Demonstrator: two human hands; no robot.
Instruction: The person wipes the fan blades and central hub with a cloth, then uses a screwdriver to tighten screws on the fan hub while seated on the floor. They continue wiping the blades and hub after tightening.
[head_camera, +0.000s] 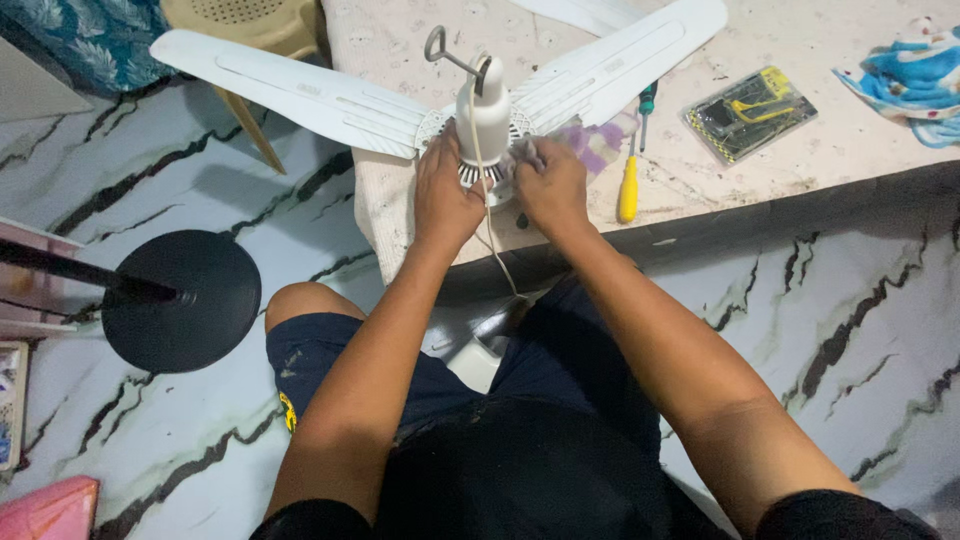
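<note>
Gripping the white ceiling fan (483, 118) at upper centre: your left hand (445, 195) and right hand (551, 185) clasp its hub. Risk: overhanging blades tipping it off the table (800, 170).

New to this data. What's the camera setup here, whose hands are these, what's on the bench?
One picture, from a camera worn on the person's head, looking down past their knees. No robot: two bare hands. The left hand and right hand both grip the hub of a small white ceiling fan, whose blades spread over a pale worktop; its cord hangs towards the lap. Also on the worktop: a yellow-handled screwdriver, a green-handled one, a clear tool case and a blue cloth. A black round stand base sits on the marbled floor.
</note>
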